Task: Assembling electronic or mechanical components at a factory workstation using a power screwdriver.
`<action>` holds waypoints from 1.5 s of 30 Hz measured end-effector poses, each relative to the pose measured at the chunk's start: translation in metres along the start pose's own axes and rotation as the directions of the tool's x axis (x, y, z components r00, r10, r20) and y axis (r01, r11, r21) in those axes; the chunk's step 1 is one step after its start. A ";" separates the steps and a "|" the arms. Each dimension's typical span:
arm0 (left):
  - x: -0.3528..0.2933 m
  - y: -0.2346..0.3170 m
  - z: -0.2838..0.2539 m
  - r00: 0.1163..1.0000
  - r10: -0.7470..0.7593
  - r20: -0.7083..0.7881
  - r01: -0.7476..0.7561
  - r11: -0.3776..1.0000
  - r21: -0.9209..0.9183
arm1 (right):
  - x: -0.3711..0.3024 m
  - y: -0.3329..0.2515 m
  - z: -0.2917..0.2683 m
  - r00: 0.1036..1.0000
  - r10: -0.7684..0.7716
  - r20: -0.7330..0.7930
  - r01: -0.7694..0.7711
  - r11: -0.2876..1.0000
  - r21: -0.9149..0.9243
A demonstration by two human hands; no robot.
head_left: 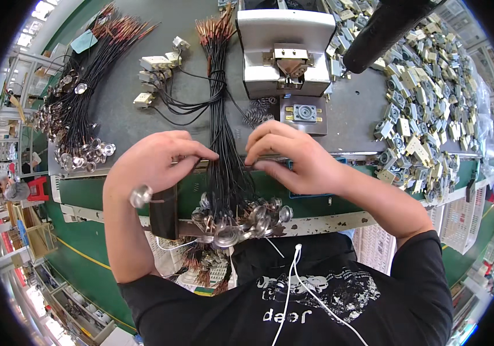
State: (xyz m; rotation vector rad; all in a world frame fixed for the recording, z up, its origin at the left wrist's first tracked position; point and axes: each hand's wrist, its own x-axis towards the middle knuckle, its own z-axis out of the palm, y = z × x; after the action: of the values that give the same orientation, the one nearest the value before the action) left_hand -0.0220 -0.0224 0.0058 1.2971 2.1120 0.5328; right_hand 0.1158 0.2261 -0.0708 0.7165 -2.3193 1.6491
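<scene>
A thick bundle of black wires (217, 124) runs down the middle of the bench, with copper-coloured tips at its far end and round metal caps (227, 235) at its near end. My left hand (163, 158) reaches the bundle's left side, thumb and forefinger drawn together against the wires; what lies between them is hidden. Another metal cap (141, 196) shows in front of my left wrist. On the bundle's right side, my right hand (296, 155) has its fingers curled to the thumb around a black wire. Cream connector blocks (157, 63) on black wires lie to the left.
A white-and-black fixture (286, 43) stands at the back, with a grey switch-like part (304, 113) before it and springs (261, 109) beside it. Left lies a second wire bundle (88, 86). Many grey and cream parts (414, 109) are heaped right. A dark pole (388, 34) juts in above.
</scene>
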 end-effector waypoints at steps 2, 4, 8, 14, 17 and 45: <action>0.005 0.007 0.005 0.999 0.041 0.036 -0.041 0.999 0.003 | -0.007 -0.006 0.000 0.995 0.067 0.074 -0.066 0.998 -0.023; 0.008 0.013 0.013 0.990 0.064 0.126 -0.068 0.997 0.027 | -0.005 -0.013 0.001 0.995 -0.069 0.073 0.081 0.981 -0.177; 0.007 0.019 0.008 0.992 0.005 0.125 -0.020 0.992 0.121 | -0.005 -0.015 -0.001 0.976 -0.103 0.191 0.177 0.887 -0.426; 0.009 0.020 -0.003 0.986 -0.046 0.161 0.035 0.997 0.066 | -0.014 -0.006 0.009 0.971 -0.069 0.231 0.157 0.907 -0.391; 0.006 0.014 -0.006 0.988 -0.021 0.154 0.022 1.000 -0.003 | -0.017 -0.004 0.026 0.992 -0.081 0.095 0.108 0.937 -0.332; 0.000 0.041 0.008 0.982 -0.099 0.161 0.067 0.979 0.195 | 0.008 -0.034 -0.003 0.987 -0.092 0.129 0.139 0.889 -0.435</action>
State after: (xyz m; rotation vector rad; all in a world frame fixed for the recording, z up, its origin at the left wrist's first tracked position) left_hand 0.0104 -0.0045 0.0247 1.2994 2.1017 0.1821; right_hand 0.1256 0.2184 -0.0386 0.8297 -2.5350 0.9917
